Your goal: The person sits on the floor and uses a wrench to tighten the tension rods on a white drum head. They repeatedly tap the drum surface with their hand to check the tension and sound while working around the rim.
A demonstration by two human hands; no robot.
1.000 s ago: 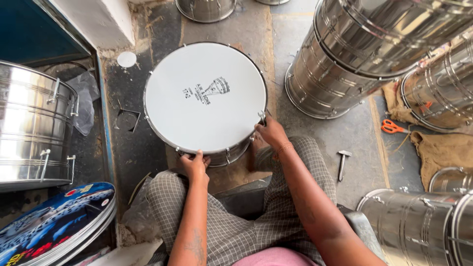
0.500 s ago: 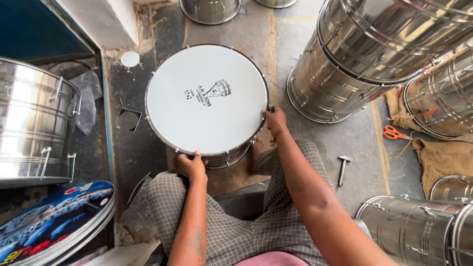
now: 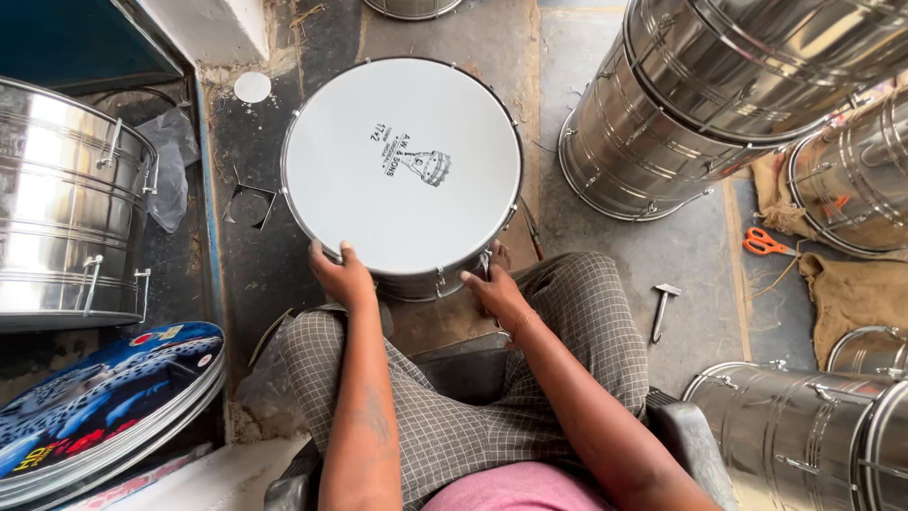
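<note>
— Drum (image 3: 402, 175), that's what I had in front of me: it stood on the floor (image 3: 653, 246) just ahead of my knees, white head facing up, so its axis ran straight up toward the camera and the round rim offered no long side to favour.

— Where were your hands on it?

— Both on the near edge. My left hand (image 3: 342, 277) sat at the lower left of the rim, fingers curled over the hoop and thumb lying on the white skin, so that grip was closed on the drum. My right hand (image 3: 494, 289) was lower, at the near-right side by the metal lugs; it touched the shell, but I couldn't tell whether it was clenched round anything.

— Which was nearer the middle of the head?

— The left, slightly. The rest of the drum lay away from both, toward the far side.

— Anything close by?

— A small hammer (image 3: 662, 308) lay on the floor just right of my right knee, apart from the drum. Farther right were orange scissors (image 3: 764, 243), and beyond them big steel shells (image 3: 719, 104).
</note>
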